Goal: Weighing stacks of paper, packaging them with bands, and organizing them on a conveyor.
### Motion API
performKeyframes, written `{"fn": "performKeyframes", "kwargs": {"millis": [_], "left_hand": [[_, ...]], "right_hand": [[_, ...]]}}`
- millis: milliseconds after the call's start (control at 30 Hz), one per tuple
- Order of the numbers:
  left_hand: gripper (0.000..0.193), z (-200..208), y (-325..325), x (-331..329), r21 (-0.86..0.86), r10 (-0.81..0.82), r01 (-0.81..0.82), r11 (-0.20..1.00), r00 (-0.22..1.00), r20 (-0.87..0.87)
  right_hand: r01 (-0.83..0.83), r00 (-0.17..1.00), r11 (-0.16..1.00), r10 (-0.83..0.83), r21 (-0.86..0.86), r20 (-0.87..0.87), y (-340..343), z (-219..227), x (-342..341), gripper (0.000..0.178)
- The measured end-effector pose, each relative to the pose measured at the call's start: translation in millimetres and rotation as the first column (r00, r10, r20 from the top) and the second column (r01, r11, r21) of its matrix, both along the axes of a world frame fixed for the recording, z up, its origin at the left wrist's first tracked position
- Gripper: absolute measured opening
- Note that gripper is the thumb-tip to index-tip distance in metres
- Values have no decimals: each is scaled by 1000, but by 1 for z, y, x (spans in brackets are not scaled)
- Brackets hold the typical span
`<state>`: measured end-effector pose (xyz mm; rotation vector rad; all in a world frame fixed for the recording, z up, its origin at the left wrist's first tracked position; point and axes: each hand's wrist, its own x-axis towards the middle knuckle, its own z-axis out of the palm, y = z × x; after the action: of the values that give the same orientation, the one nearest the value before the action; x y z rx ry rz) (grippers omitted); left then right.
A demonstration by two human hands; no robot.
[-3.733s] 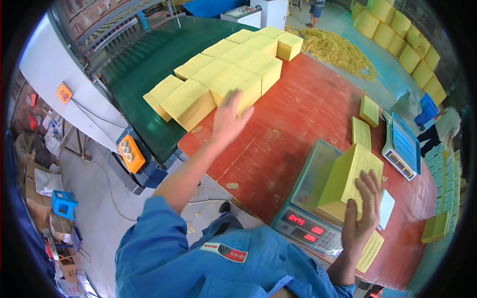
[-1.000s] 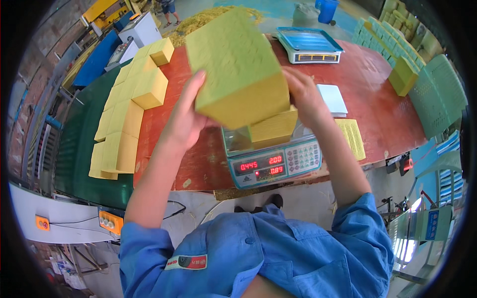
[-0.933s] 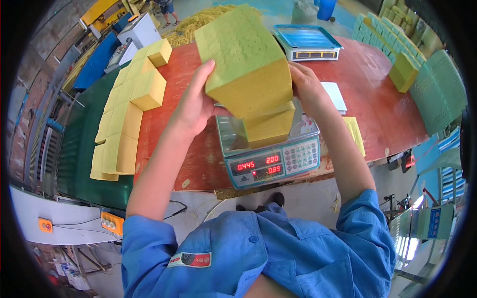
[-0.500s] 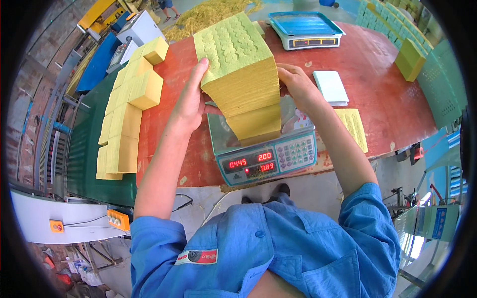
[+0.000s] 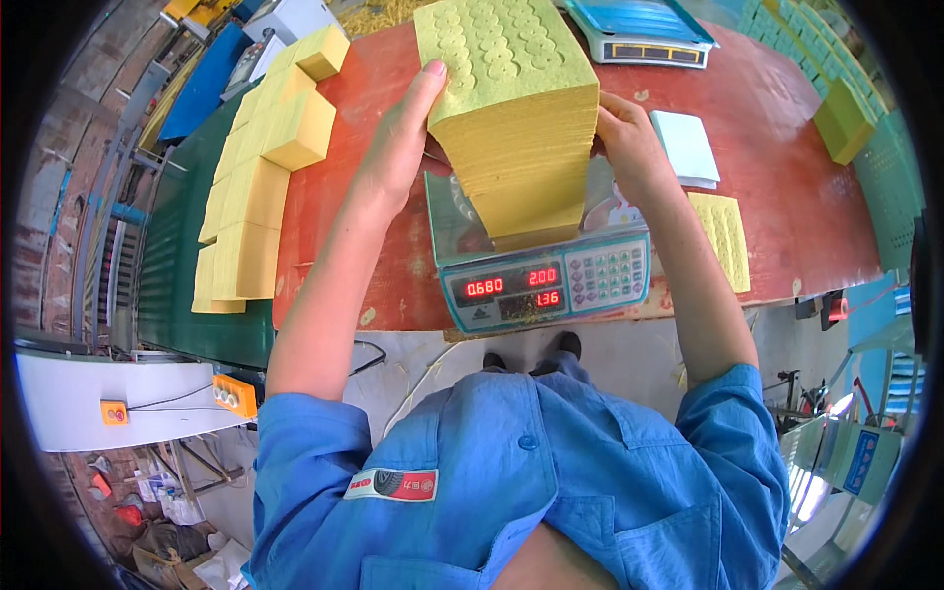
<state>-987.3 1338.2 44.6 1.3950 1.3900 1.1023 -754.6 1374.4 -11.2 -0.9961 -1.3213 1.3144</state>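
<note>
A tall stack of yellow joss paper (image 5: 521, 138), its top face embossed with rows of coin shapes, stands on a digital scale (image 5: 452, 258) with red lit digits and a keypad. My left hand (image 5: 405, 133) grips the stack's left side. Its thumb lies along the top edge, and its fingers are mostly hidden behind the paper. On the right side my right hand (image 5: 634, 147) presses against the stack, fingertips partly hidden by it. Low down, just above the scale's front panel, a thinner band of yellow paper shows beneath the main stack.
Yellow paper blocks (image 5: 246, 246) line the red table's (image 5: 393, 275) left side. A white pad (image 5: 685, 147) and a flat yellow stack (image 5: 723, 241) lie right of the scale. Farther back stand a second scale (image 5: 644, 34) with a blue tray and a yellow block (image 5: 844, 120).
The main stack sits lower against the scale, and less of the paper beneath it shows. The red digits have changed. Both hands still grip the stack, and the whole view has shifted slightly.
</note>
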Motion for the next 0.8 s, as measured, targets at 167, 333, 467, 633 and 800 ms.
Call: {"fn": "performKeyframes", "kwargs": {"millis": [167, 333, 467, 633, 800], "left_hand": [[81, 6, 1, 2, -18, -4, 5, 1000, 1000, 26], [80, 11, -5, 4, -53, -22, 24, 998, 999, 37], [89, 3, -1, -18, -72, -57, 56, 996, 998, -6], [74, -61, 26, -22, 106, 9, -33, 994, 975, 220], [50, -108, 39, 19, 189, -23, -147, 971, 727, 686]], "right_hand": [[25, 1000, 1000, -25, 1, -13, 2, 0, -1, 33], [31, 995, 999, -35, -41, -97, 6, -2, -2, 30], [4, 999, 1000, -4, 7, -33, 2, -4, 4, 36], [82, 982, 987, -58, 134, -178, 27, -50, 0, 67], [-37, 991, 999, 38, 9, -125, 14, -32, -38, 71]]}}
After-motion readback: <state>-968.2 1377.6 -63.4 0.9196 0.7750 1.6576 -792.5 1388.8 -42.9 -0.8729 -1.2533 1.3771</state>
